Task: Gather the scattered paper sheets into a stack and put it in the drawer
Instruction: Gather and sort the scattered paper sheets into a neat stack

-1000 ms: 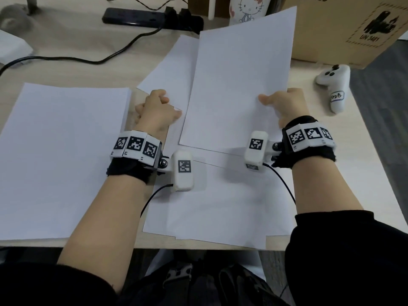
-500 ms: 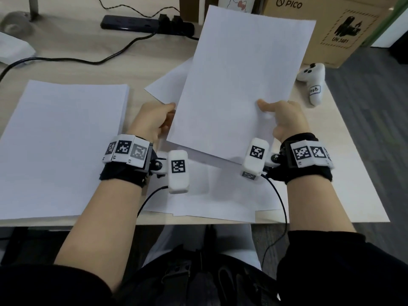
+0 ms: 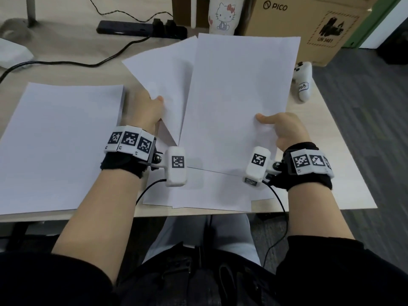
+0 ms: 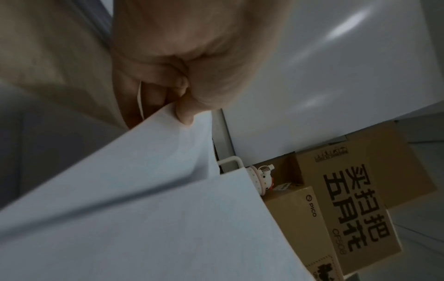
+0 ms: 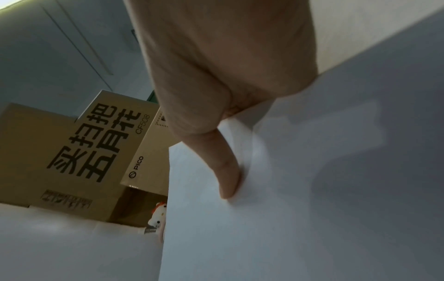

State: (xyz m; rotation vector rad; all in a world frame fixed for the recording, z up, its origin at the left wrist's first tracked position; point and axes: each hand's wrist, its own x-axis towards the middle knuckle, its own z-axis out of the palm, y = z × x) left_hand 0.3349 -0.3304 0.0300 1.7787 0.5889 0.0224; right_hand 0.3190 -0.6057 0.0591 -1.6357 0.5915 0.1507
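Right hand [image 3: 287, 129] grip pinches the upper sheet [image 3: 240, 102] clear of the tabletop [image 3: 344, 173]; left hand [image 3: 148, 109] grip pinches a second sheet [image 3: 163, 71], fanned beneath for alignment. Further sheets [image 3: 205, 193] lie at the front edge, a separate pile [image 3: 59, 146] at front left; drawer not visible

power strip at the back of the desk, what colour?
Black power strip, with black plugs in it; clearest in the head view.

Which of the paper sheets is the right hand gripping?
The upright sheet nearest the cardboard box; the right hand pinches its lower edge. The left hand holds the tilted sheet beside it.
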